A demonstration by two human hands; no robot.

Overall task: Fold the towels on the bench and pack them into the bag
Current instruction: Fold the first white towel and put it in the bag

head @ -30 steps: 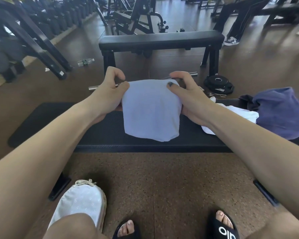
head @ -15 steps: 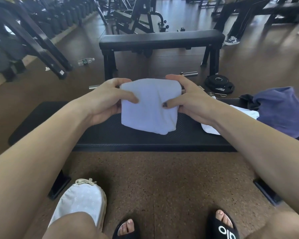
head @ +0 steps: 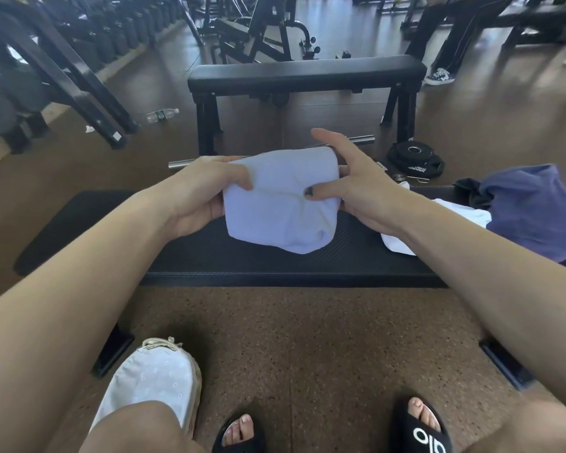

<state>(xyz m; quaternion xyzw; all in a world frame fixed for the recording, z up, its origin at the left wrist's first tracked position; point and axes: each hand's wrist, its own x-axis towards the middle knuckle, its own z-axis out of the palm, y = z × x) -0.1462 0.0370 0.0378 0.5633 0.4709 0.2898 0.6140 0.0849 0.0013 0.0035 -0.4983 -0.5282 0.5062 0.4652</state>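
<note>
The towel (head: 283, 199), pale and folded small, hangs between our hands just above the surface (head: 209, 256). Our left hand (head: 203, 191) pinches its left edge, thumb on top. Our right hand (head: 350, 188) pinches its right edge, index finger straight. Beside the right hand lie a white towel (head: 464, 212) and purple cloth (head: 536, 210).

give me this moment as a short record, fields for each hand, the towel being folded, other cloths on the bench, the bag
left hand: left hand grips the left edge of the light blue towel
right hand: right hand pinches the towel's right side with the thumb on top, index finger raised
towel: folded small, held above the black bench
other cloths: white towel and purple cloth lie at the bench's right end
bag: white eyelet bag on the floor, near the left knee
</note>
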